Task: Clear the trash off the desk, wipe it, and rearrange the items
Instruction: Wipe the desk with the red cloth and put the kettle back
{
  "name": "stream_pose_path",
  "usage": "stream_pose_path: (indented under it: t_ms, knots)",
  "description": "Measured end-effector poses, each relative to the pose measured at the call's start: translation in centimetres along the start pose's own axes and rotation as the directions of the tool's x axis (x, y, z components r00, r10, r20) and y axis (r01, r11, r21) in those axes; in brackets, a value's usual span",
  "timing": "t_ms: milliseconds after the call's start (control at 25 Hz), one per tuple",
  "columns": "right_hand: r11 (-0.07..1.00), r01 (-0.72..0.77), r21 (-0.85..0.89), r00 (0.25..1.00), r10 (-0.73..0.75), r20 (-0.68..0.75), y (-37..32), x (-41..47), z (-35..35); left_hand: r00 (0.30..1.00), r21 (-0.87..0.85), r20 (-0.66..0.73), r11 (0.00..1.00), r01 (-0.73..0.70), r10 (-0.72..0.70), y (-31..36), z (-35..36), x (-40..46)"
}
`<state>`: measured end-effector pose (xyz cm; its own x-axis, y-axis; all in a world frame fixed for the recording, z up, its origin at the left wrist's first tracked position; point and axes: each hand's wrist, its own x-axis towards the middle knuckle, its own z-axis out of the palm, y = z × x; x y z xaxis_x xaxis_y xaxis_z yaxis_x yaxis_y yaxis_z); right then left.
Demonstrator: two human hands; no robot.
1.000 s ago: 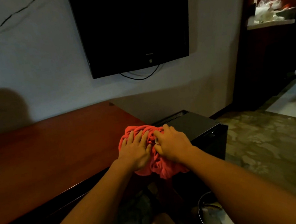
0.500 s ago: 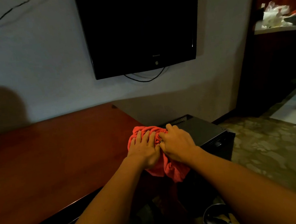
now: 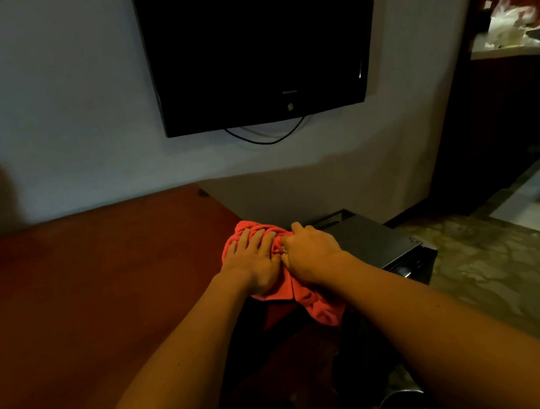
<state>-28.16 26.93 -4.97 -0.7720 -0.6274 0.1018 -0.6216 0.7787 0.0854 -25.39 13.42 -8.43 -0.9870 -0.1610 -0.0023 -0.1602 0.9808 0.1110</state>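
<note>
Left hand [image 3: 254,262]: flat, fingers straight, pressing red cloth [image 3: 308,295]
Right hand [image 3: 310,250]: fingers curled, gripping cloth
Cloth: bunched at tabletop [image 3: 104,288] right edge, hanging over

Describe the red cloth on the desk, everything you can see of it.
The red cloth is a coral-red, soft-looking fabric, bunched into twisted folds. It lies at the right end of the wooden desk, its lower part hanging over the near corner. The left hand presses on it with fingers spread flat; the right hand lies on it beside the left, fingers curled into the folds. A dark box stands just beyond.
</note>
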Motion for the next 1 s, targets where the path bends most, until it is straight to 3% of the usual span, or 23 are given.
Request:
stream_pose_path:
  t_ms: [320,480,680,880,1000]
  knots:
    - [0.999,-0.033,-0.001,0.998,0.033,-0.056,-0.6,-1.8,0.0,0.998,-0.046,-0.044,0.998,-0.047,0.045,0.2,-0.2,-1.6]
    - [0.994,-0.014,-0.107,0.994,0.003,-0.106,-1.1,-5.4,-0.4,0.995,-0.091,-0.051,0.992,-0.093,0.089,1.8,0.2,-4.4]
    - [0.978,0.048,-0.204,0.999,-0.052,-0.014,-1.8,-10.0,-2.8,0.985,-0.091,-0.08,0.983,-0.158,0.151,4.5,0.9,-8.5]
    - [0.961,0.1,-0.257,0.985,-0.059,0.16,-1.1,-12.9,-5.6,0.927,-0.178,-0.191,0.917,-0.356,0.323,6.7,1.1,-12.4]
    - [0.986,0.049,-0.157,0.99,-0.027,0.138,-0.9,-14.1,-6.7,0.937,-0.32,-0.255,0.894,-0.314,0.238,7.2,0.2,-15.3]
